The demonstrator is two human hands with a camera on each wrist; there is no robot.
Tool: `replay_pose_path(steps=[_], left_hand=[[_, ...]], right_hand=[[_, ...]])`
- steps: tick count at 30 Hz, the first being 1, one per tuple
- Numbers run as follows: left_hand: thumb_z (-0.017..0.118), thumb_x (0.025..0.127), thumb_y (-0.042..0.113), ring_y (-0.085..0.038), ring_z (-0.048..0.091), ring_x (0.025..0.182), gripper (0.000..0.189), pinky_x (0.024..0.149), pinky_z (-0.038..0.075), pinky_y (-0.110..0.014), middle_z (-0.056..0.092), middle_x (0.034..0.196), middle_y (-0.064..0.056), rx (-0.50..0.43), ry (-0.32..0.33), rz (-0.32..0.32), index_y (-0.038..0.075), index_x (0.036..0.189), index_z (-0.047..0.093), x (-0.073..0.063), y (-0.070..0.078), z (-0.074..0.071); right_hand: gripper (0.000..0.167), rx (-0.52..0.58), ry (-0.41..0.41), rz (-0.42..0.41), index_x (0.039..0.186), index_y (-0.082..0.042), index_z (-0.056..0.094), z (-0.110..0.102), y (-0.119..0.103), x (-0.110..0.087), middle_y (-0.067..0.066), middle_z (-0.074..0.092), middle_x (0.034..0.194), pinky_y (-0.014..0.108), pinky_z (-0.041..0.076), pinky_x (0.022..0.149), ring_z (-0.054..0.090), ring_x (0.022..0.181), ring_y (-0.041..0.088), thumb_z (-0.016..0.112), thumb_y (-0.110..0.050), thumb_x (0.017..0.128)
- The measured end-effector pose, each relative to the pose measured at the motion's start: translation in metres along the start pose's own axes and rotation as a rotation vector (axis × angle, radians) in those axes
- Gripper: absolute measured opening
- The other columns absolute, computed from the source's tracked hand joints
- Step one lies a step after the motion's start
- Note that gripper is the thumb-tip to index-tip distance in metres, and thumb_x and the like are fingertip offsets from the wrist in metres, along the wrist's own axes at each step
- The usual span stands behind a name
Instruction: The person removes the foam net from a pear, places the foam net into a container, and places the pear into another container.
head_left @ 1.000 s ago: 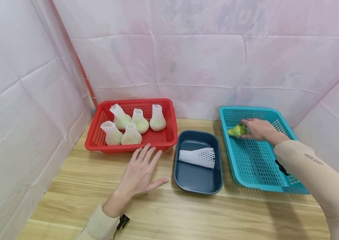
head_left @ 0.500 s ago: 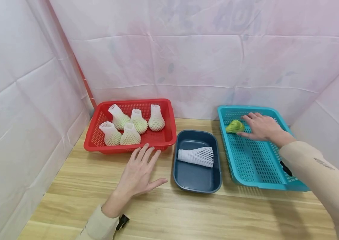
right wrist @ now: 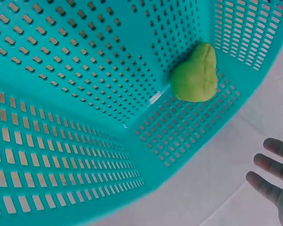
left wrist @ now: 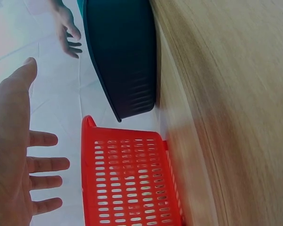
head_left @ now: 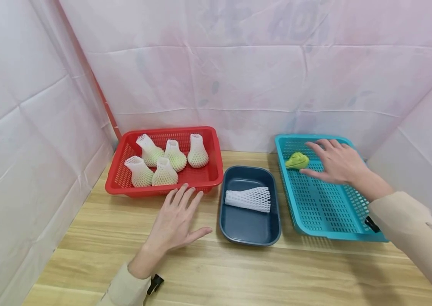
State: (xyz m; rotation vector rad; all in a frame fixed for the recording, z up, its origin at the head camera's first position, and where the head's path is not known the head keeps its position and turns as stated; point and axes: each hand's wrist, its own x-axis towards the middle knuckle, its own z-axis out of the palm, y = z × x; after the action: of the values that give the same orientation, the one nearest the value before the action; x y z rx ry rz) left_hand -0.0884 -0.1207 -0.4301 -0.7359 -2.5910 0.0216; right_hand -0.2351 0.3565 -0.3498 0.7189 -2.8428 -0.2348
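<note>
A light green, pear-shaped chayote (head_left: 297, 161) lies at the far left end of the turquoise basket (head_left: 296, 212). My right hand (head_left: 340, 163) is over that basket, to the right of the chayote, fingers spread and holding nothing. In the right wrist view its fingers (right wrist: 269, 165) stand apart from the chayote (right wrist: 195, 73). My left hand (head_left: 175, 221) is at the near wall of the red basket (head_left: 216, 165), palm down, fingers straight. A white foam net sleeve (head_left: 248, 199) lies flat in the dark blue tray (head_left: 250, 231) between the baskets.
Inside the red basket several pale green, pear-shaped pieces stand or lean in white foam net sleeves (head_left: 198, 153). The wooden table (head_left: 200, 276) runs beneath everything. White-pink cloth (head_left: 238, 85) hangs behind and at both sides.
My right hand has let go of the chayote, leaving it in the turquoise basket, and has risen and moved off to the right. The left hand has stayed put.
</note>
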Motion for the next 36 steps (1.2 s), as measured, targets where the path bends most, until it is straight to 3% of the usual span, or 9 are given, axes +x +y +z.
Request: replay_pose_path(steps=[11,24,31,36], left_hand=[[0.061,0.084,0.082,-0.035,0.055,0.139,0.095,0.113,0.049,-0.055,0.062,0.146,-0.014,0.004,0.002,-0.006,0.014,0.15,0.058,0.002,-0.002,-0.003],[0.063,0.085,0.079,-0.035,0.057,0.14,0.093,0.115,0.049,-0.052,0.063,0.146,-0.014,0.025,-0.032,0.024,0.013,0.149,0.058,0.004,-0.016,-0.01],[0.064,0.085,0.078,-0.036,0.057,0.138,0.092,0.114,0.05,-0.053,0.064,0.146,-0.015,0.029,-0.031,0.046,0.012,0.149,0.059,0.004,-0.025,-0.013],[0.066,0.085,0.076,-0.036,0.058,0.137,0.091,0.114,0.051,-0.054,0.064,0.145,-0.015,0.032,-0.043,0.075,0.011,0.149,0.059,0.006,-0.032,-0.018]], right_hand=[[0.104,-0.011,0.083,0.017,0.157,-0.008,0.046,-0.018,-0.014,-0.021,0.027,0.054,0.148,0.069,0.05,0.094,0.055,0.128,0.051,0.072,-0.073,0.081],[0.111,0.041,0.229,0.001,0.159,-0.011,0.045,-0.033,-0.048,-0.053,0.025,0.052,0.153,0.069,0.051,0.092,0.053,0.134,0.049,0.078,-0.072,0.072],[0.113,0.052,0.261,0.013,0.161,-0.014,0.043,-0.038,-0.059,-0.068,0.026,0.052,0.153,0.068,0.047,0.104,0.05,0.138,0.049,0.075,-0.076,0.072],[0.116,0.076,0.284,0.046,0.164,-0.017,0.039,-0.039,-0.069,-0.08,0.027,0.052,0.154,0.071,0.046,0.103,0.05,0.137,0.052,0.075,-0.078,0.071]])
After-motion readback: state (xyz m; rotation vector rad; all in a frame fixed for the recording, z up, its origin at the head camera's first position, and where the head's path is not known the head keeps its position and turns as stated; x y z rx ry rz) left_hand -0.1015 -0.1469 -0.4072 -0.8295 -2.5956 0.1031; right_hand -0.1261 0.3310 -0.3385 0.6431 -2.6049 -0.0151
